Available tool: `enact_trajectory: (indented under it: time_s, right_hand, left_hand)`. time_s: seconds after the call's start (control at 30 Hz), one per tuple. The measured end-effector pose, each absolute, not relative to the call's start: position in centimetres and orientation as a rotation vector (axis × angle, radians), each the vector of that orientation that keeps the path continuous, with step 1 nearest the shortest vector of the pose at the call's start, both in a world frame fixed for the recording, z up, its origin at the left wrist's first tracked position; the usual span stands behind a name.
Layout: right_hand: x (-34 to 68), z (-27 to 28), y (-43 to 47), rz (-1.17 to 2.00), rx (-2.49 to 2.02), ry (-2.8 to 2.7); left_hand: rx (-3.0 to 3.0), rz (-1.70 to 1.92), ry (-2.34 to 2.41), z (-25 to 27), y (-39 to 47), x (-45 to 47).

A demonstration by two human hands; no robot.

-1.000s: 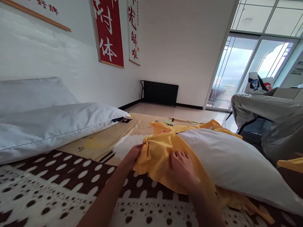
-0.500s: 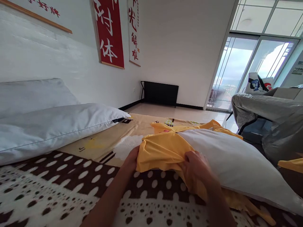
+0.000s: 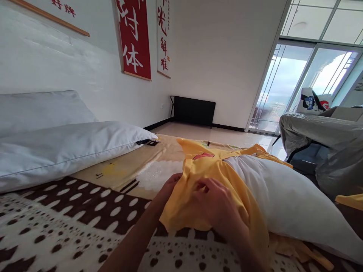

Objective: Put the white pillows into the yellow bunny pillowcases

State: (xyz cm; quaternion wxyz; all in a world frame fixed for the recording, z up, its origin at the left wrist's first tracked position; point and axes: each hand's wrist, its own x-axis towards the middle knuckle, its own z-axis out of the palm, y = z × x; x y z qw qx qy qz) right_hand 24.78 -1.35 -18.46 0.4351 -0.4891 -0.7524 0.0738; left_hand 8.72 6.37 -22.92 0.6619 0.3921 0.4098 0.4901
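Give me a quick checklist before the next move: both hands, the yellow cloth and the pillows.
1. Left hand on the yellow cloth: ok, holding its left edge.
2. Right hand at the cloth: ok, fingers curled over its middle.
3. Right hand's grip firm: cannot tell, the hand is blurred.
4. Cloth smooth: not ok, creased and bunched around the hands.
5. Right-side pillow clear of the cloth: not ok, they touch.
6. Front left-side pillow clear of the cloth: ok, apart.
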Motion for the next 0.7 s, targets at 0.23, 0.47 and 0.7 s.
enact_trajectory:
  time_s: [0.23,0.47,0.7]
  right_hand:
    - [24.6,-19.1,-0.1,0.353,-1.194,-1.766]
    - [25.2,-19.0,-0.1,0.322,-1.115,-1.699]
    - [25.0,-20.1,1.2,0.14,-1.116,-1.567]
  left_hand:
    - [1.023,1.024,0.708,-21.5,5.1,10.0]
    - [1.104,1.024,0.728,-21.9,4.7,10.3]
    - [1.482,1.045,0.707,-22.8,5.3,10.7]
